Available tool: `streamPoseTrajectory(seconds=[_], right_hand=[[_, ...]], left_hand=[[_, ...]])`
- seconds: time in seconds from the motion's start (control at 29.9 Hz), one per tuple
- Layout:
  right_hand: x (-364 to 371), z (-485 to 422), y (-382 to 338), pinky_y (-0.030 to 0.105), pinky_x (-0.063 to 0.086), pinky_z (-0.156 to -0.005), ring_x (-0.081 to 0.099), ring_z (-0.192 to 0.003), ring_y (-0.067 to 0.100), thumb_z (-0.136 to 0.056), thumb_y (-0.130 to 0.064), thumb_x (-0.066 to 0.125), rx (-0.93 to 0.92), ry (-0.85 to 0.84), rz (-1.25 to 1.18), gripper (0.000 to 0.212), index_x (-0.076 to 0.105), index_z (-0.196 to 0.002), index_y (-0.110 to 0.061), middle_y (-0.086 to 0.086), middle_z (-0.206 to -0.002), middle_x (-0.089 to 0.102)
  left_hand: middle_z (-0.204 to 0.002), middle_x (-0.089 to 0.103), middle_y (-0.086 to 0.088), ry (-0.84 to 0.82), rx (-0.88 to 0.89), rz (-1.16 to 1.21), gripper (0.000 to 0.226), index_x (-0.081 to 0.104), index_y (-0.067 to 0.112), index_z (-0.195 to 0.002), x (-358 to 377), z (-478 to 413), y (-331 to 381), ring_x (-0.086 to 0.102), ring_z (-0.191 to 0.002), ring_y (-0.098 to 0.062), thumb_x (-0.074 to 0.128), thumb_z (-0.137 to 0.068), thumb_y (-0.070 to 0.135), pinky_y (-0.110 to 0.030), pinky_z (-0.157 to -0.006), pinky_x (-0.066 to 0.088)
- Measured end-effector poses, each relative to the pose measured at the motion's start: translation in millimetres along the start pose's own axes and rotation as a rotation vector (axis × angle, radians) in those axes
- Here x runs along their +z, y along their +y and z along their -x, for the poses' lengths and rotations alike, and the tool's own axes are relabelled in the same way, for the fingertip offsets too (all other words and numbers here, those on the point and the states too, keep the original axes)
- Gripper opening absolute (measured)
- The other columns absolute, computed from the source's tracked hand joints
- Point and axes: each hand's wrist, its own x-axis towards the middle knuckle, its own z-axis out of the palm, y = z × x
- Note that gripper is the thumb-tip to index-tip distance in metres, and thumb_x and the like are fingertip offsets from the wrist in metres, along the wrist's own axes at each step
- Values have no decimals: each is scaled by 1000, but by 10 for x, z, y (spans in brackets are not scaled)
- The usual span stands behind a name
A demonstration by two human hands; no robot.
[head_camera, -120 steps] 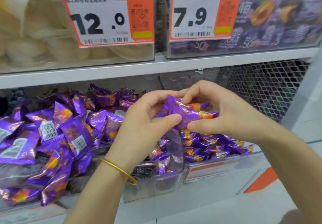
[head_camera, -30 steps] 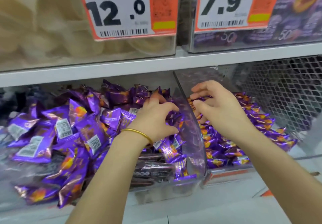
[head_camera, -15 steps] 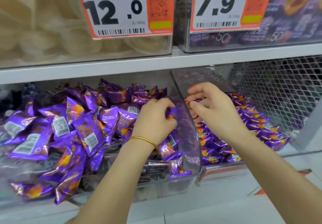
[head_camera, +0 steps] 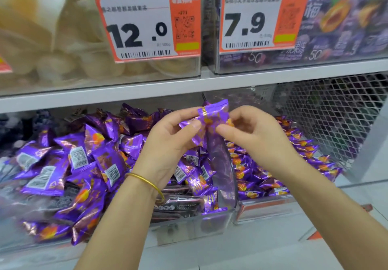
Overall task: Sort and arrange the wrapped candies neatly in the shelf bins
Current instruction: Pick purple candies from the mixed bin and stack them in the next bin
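Above bins [head_camera: 222, 188]: candy [head_camera: 212, 114] pinched between hands.

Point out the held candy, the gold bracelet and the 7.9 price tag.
held candy [head_camera: 213, 112], head view, upper wrapper
gold bracelet [head_camera: 147, 182], head view, band across wrist
7.9 price tag [head_camera: 244, 25], head view, printed digits

Left price tag [head_camera: 147, 25]: "12.0"; right price tag [head_camera: 262, 18]: "7.9".

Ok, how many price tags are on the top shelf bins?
2: the 12.0 tag at upper centre, the 7.9 tag to its right. An orange sliver at the frame's left edge may be a third, cut off.
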Motion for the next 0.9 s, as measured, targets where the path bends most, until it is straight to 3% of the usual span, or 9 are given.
streamPoseTrajectory(seconds=[0.13,0.23,0.33,0.47,0.57,0.64,0.74,0.8,0.9], right_hand=[[-211,-41,-7,26,51,-61,68,-66,19,-80,-9,69,72,22,-212,18,53,-86,-14,17,-77,66],[-260,-32,-16,25,49,-67,65,-68,12,-79,-12,72,18,-90,-148,19,61,-92,-21,10,-82,71],[-192,-13,-8,31,47,-76,58,-75,9,-70,-24,73,-21,-168,-82,19,67,-88,-24,7,-83,65],[-136,-6,-46,43,48,-91,59,-104,3,-68,-24,68,-86,-218,-71,16,66,-83,-29,-9,-113,61],[-115,27,-61,30,45,-97,50,-120,-3,-72,-16,68,-151,-366,-31,16,64,-85,-24,-17,-129,53],[-103,15,-40,23,47,-94,55,-115,0,-76,-10,68,-171,-371,-14,15,62,-87,-19,-14,-127,56],[-127,-26,5,31,53,-80,65,-90,12,-83,-3,64,-123,-302,-60,19,57,-91,-19,-5,-101,68],[-134,-37,19,33,50,-74,60,-79,11,-84,-7,62,-117,-275,-53,19,56,-93,-22,-4,-92,67],[-85,-26,7,44,51,-79,62,-86,23,-80,-18,61,-113,-271,-76,18,56,-96,-24,-5,-103,67]], left_hand=[[-105,66,-9,61,61,-213,31,60,23,-104,-72,-21,-26,64,-88,-18,55,-88,-4,-25,-72,53],[-89,68,-6,93,46,-274,29,56,17,-105,-64,-2,-26,67,-70,-8,56,-87,-6,-17,-65,52],[-77,69,-7,117,42,-340,18,56,15,-97,-33,9,-18,65,-59,-10,57,-88,-1,-23,-57,54],[-67,61,-9,153,-64,-217,7,52,12,-92,-32,18,16,60,-46,-14,53,-92,5,-22,-44,52],[-76,62,-12,135,-218,28,6,55,8,-89,-25,30,37,60,-57,-15,50,-92,8,-22,-50,54],[-75,63,-12,93,-306,161,14,58,4,-91,-56,23,56,60,-57,-14,52,-90,17,-20,-49,53],[-83,68,-15,-64,-379,121,43,62,3,-102,-111,36,107,60,-58,-12,57,-75,36,-17,-48,48],[-90,70,-16,-121,-339,-21,38,63,5,-100,-122,55,93,59,-62,-10,57,-77,35,-17,-51,48],[-84,68,-10,-60,-215,-258,17,62,7,-90,-139,46,38,54,-61,-8,51,-92,19,-16,-49,43]])
